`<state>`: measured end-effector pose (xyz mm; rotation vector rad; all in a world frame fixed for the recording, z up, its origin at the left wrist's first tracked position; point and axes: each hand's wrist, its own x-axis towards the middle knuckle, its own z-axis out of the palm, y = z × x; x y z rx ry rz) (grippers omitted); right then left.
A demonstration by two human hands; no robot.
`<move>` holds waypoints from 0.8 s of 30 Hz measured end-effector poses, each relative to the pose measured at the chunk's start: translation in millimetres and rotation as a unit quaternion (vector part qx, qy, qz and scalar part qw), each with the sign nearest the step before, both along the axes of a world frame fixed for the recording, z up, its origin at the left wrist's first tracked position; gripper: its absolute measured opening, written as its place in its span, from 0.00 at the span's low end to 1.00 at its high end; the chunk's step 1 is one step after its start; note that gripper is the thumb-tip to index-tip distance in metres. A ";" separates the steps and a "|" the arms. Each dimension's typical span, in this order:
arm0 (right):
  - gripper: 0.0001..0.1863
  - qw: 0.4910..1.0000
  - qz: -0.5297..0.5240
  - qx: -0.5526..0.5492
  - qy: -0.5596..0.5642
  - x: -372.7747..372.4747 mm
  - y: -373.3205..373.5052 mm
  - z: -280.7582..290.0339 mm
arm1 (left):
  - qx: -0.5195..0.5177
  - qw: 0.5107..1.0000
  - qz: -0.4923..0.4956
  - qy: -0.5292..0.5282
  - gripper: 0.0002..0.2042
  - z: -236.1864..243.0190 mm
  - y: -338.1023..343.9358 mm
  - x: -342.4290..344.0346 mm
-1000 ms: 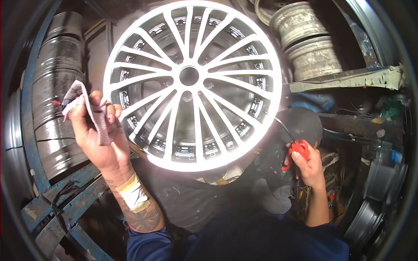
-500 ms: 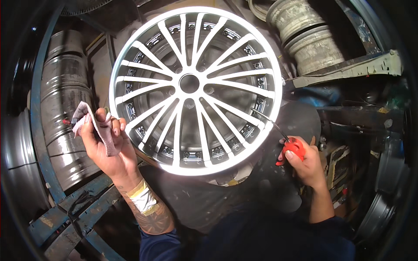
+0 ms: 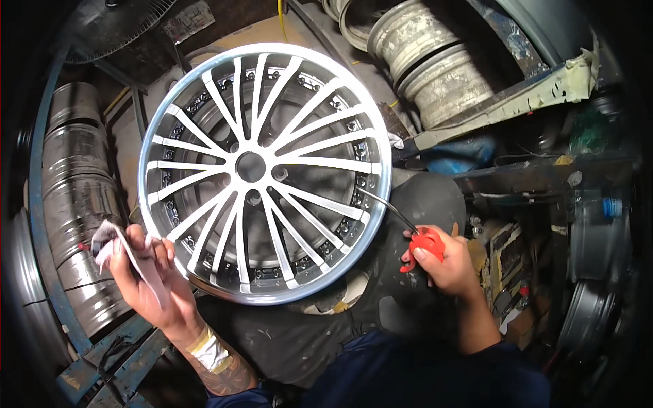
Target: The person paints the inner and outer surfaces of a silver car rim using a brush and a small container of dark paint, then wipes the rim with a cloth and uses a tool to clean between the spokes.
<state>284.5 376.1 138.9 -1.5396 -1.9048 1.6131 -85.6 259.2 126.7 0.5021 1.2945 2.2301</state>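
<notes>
A large silver alloy wheel (image 3: 261,150) with many thin spokes lies face up over my lap. My left hand (image 3: 162,285) is closed on a folded pale cloth (image 3: 139,262), just off the wheel's near left edge. Yellow tape and a white patch wrap that wrist. In my right hand (image 3: 445,265) is a red-handled tool (image 3: 427,246) with a thin, dark, bent rod. From the handle the rod reaches over the wheel's right rim, its end among the small fittings between spokes and rim. Whether the tip touches them I cannot tell.
Shiny metal wheel barrels (image 3: 78,190) stand in a blue rack on the left. Worn, paint-spotted wheels (image 3: 445,85) lie at the far right beside a metal beam (image 3: 507,102). A fan (image 3: 119,27) is at the far left. More dark wheels (image 3: 590,319) stack on the right.
The view has shifted, so the wheel and both hands appear lower and further left. Glare on the wheel has faded. Both hands keep their holds, and the rod still reaches over the right rim.
</notes>
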 end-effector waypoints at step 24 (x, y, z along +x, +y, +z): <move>0.26 0.934 -0.261 -0.126 0.211 191.5 36.4 -95.8 | -0.219 0.962 -0.059 0.151 0.14 3.3 24.0 -21.2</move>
